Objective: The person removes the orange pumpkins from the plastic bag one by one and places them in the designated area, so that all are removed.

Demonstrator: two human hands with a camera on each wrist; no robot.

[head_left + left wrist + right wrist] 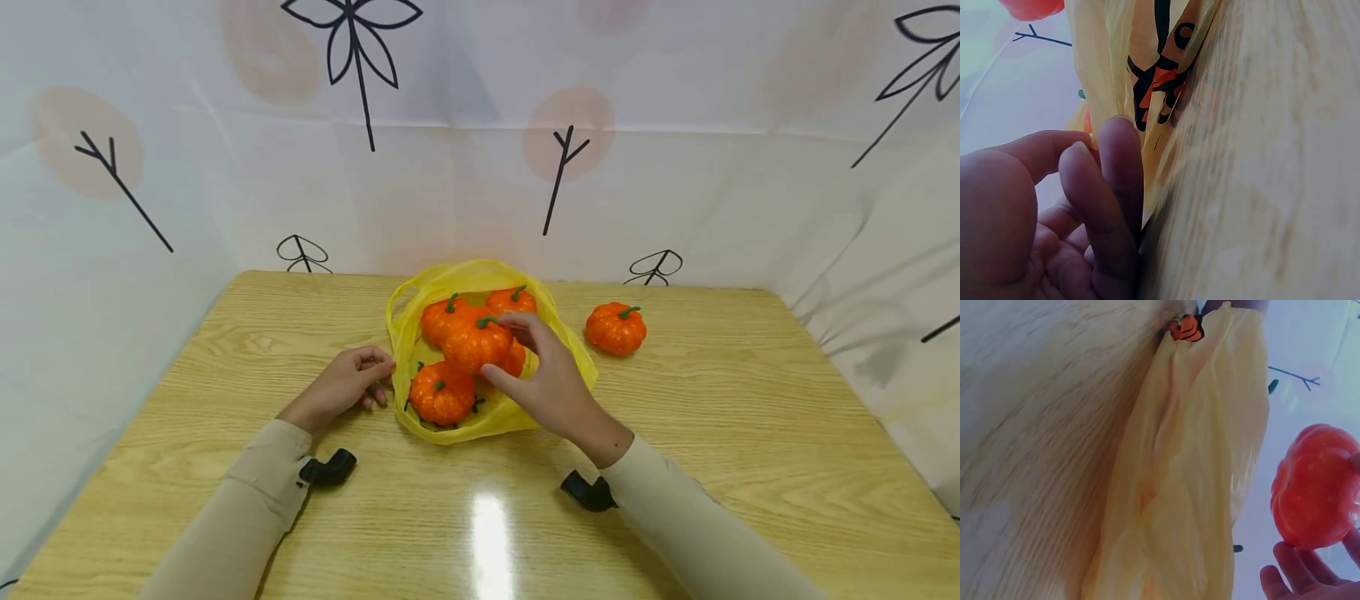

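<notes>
A yellow bag (480, 432) lies on the table with its mouth spread wide and several small orange pumpkins inside, one of them at the front left (442, 393). My right hand (553, 385) holds another pumpkin (474, 343) by its side above the bag; the right wrist view shows this pumpkin (1317, 487) higher than the yellow bag wall (1191, 475). At the bag's left edge, my left hand (347, 385) pinches the rim between thumb and finger; the left wrist view shows those fingers (1121, 150) at the yellow plastic (1100, 56).
One more orange pumpkin (616, 328) sits on the wooden table (712, 417), right of the bag. Behind the table hangs a white cloth (450, 192) with plant drawings. Black curved pieces (327, 468) are at both sleeves.
</notes>
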